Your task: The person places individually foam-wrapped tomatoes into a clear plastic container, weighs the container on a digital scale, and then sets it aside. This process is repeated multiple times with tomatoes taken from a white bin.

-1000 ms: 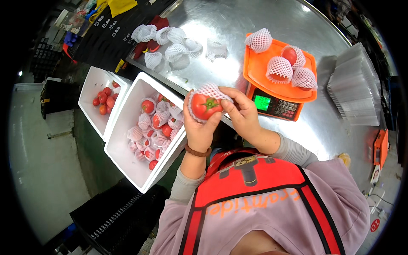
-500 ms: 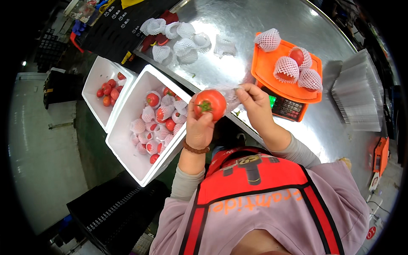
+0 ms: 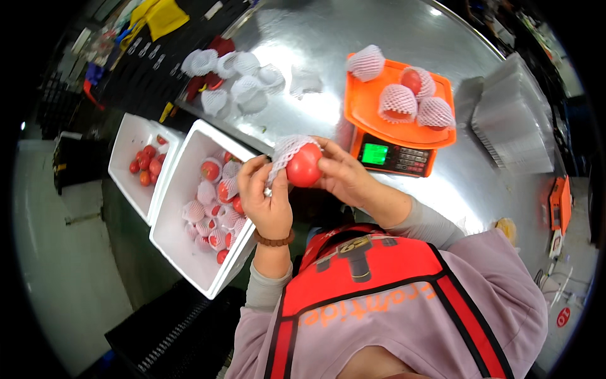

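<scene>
A red tomato (image 3: 304,165) is held between both hands, over the near edge of the metal table. A white foam net sleeve (image 3: 287,151) covers its left and upper side, while the right side is bare. My left hand (image 3: 268,192) has its fingers closed on the sleeve at the left. My right hand (image 3: 344,174) grips the tomato from the right, thumb in front and fingers partly hidden behind. Ahead to the right, an orange-topped scale (image 3: 392,155) carries several sleeved tomatoes, among them one (image 3: 411,81) showing red.
Left of me stands a white foam box (image 3: 183,268) of sleeved and bare tomatoes; a smaller foam box (image 3: 120,161) with bare tomatoes is beyond it. Loose foam sleeves (image 3: 245,63) lie on the metal table (image 3: 303,28). Stacked clear plastic trays (image 3: 517,120) stand at the right.
The tomato has turned, its green stem no longer showing, and a foam sleeve now partly covers it. My right hand has moved in from beside the tomato to grip it. The whole view has shifted slightly.
</scene>
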Demonstrator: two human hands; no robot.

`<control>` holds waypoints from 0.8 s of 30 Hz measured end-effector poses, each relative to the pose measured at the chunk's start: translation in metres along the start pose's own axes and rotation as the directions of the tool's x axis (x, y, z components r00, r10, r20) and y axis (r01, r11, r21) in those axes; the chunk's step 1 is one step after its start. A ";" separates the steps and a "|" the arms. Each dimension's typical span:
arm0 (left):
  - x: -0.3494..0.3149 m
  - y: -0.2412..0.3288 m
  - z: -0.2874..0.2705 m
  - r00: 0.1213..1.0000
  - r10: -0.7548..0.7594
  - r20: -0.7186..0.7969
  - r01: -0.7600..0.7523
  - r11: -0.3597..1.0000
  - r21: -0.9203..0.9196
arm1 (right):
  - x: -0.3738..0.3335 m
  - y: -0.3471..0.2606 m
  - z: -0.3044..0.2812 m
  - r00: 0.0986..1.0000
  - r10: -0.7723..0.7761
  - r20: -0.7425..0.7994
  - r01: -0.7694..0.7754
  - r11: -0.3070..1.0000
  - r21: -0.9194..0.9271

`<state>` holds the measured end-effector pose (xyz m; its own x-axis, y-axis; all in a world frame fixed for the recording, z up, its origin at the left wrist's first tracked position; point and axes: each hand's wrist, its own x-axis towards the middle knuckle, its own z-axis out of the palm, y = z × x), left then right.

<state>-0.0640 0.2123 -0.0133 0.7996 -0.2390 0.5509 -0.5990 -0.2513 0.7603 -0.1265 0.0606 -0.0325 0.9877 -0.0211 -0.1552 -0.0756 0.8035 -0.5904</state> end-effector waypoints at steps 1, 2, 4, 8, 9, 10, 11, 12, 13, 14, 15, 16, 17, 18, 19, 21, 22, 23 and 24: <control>0.001 0.005 0.005 0.992 0.123 -0.032 -0.116 0.979 0.166 | 0.000 0.001 0.000 1.000 0.003 -0.026 -0.005 0.998 -0.059; -0.003 0.008 0.009 0.983 0.180 0.024 -0.181 0.962 0.206 | -0.003 -0.001 0.000 1.000 -0.013 -0.011 0.013 0.998 -0.064; -0.008 0.013 0.010 0.947 0.290 0.136 -0.317 0.906 0.281 | -0.009 -0.006 -0.007 0.998 -0.024 -0.063 0.020 0.997 -0.068; -0.018 0.026 0.034 0.886 -0.095 0.453 0.260 0.912 -0.316 | -0.021 -0.018 -0.023 0.969 -0.203 -0.142 0.208 0.978 0.021; -0.017 0.018 0.037 0.888 -0.053 0.457 0.217 0.925 -0.313 | -0.024 -0.017 -0.034 0.959 -0.239 -0.150 0.233 0.971 -0.059; -0.012 0.007 0.039 0.888 -0.010 0.461 0.172 0.935 -0.311 | -0.029 -0.018 -0.042 0.948 -0.275 -0.157 0.255 0.957 -0.139; 0.001 -0.002 0.039 0.879 0.163 0.449 -0.104 0.983 -0.152 | -0.037 -0.020 -0.044 0.943 -0.309 -0.126 0.254 0.909 -0.331; 0.006 -0.001 0.043 0.881 0.047 0.471 0.049 0.980 -0.191 | -0.044 -0.022 -0.043 0.956 -0.268 -0.118 0.219 0.922 -0.319; 0.011 0.002 0.052 0.829 0.104 0.550 0.035 0.971 -0.236 | -0.050 -0.024 -0.042 0.967 -0.228 -0.110 0.185 0.933 -0.308; 0.016 0.004 0.061 0.772 0.159 0.616 0.022 0.961 -0.275 | -0.055 -0.024 -0.040 0.979 -0.183 -0.093 0.148 0.944 -0.296; 0.015 -0.001 0.066 0.715 0.127 0.687 0.123 0.945 -0.303 | -0.057 -0.021 -0.040 0.957 -0.277 -0.081 0.230 0.901 -0.367; 0.011 -0.012 0.071 0.650 0.101 0.754 0.225 0.921 -0.318 | -0.059 -0.021 -0.044 0.949 -0.297 -0.102 0.237 0.891 -0.387; 0.014 -0.012 0.079 0.574 0.085 0.815 0.328 0.887 -0.324 | -0.062 -0.022 -0.050 0.939 -0.319 -0.128 0.243 0.879 -0.411; 0.018 -0.010 0.085 0.588 0.121 0.800 0.206 0.934 -0.292 | -0.065 -0.023 -0.055 0.928 -0.340 -0.152 0.247 0.867 -0.433; 0.024 -0.007 0.093 0.598 0.159 0.786 0.080 0.964 -0.255 | -0.068 -0.026 -0.058 0.871 -0.459 -0.173 0.308 0.787 -0.535; 0.043 -0.004 0.112 0.672 0.248 0.698 -0.130 0.967 -0.218 | -0.079 -0.044 -0.076 0.781 -0.553 -0.290 0.146 0.614 -0.776; 0.058 -0.004 0.125 0.709 0.278 0.648 -0.239 0.959 -0.149 | -0.085 -0.056 -0.081 0.719 -0.614 -0.326 0.128 0.578 -0.806; 0.070 -0.004 0.140 0.739 0.314 0.596 -0.342 0.937 -0.070 | -0.089 -0.067 -0.091 0.623 -0.728 -0.287 0.172 0.485 -0.857; 0.077 -0.005 0.154 0.731 0.303 0.611 -0.375 0.927 -0.012 | -0.092 -0.080 -0.100 0.521 -0.822 -0.231 0.204 0.383 -0.901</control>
<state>-0.0063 0.0505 -0.0275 0.3765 -0.8242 0.4230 -0.8544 -0.1324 0.5024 -0.2245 -0.0611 -0.0500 0.5447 -0.8088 0.2216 0.0493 -0.2329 -0.9713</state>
